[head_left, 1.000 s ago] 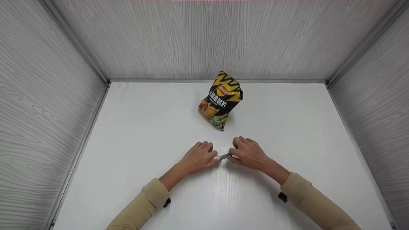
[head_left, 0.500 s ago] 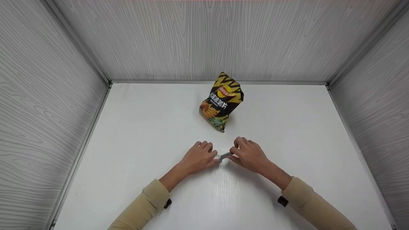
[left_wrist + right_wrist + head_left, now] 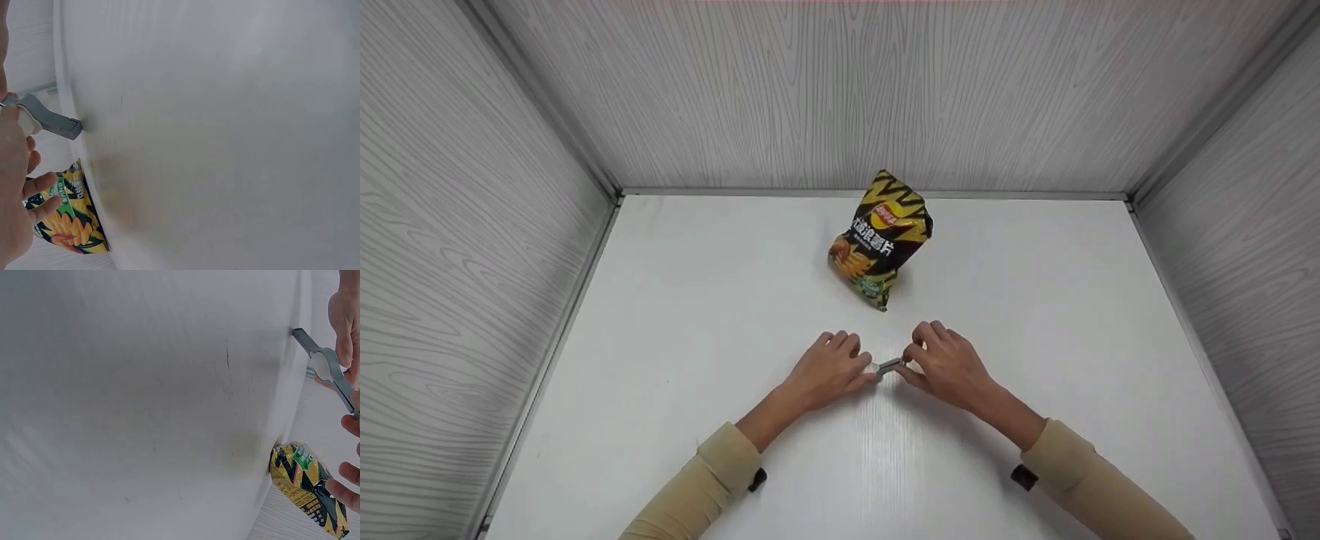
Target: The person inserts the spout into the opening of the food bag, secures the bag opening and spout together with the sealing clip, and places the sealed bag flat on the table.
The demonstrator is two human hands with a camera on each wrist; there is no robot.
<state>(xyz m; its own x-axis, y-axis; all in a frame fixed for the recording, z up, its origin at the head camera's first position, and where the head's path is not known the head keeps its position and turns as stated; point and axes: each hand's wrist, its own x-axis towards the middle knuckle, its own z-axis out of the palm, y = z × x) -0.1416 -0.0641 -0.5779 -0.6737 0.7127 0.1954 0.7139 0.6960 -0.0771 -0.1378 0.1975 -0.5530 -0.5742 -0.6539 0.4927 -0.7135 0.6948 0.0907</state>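
A small grey clip point(image 3: 889, 366) with a white rounded part, resembling a bag clip, is held between the two hands just over the table. My left hand point(image 3: 825, 371) pinches its white-part end with thumb and index finger. The other end is pinched by the fingertips of my right hand point(image 3: 951, 369). In the left wrist view, a grey arm of the clip point(image 3: 59, 124) sticks out beyond the left hand point(image 3: 12, 185). The right wrist view shows the clip point(image 3: 332, 377) lengthwise, its tip low over the tabletop. Fingers partly hide both ends.
Beyond the hands, a black-and-yellow bag of potato chips point(image 3: 885, 232) leans on the white table point(image 3: 720, 285). Grey wood-grain panels point(image 3: 840, 90) wall the table at the back and both sides. Dark wrist devices point(image 3: 1024, 476) show under the sleeves.
My right hand has shifted very slightly to the right, showing a little more of the clip's end. The left hand keeps its hold. The chip bag stays where it was.
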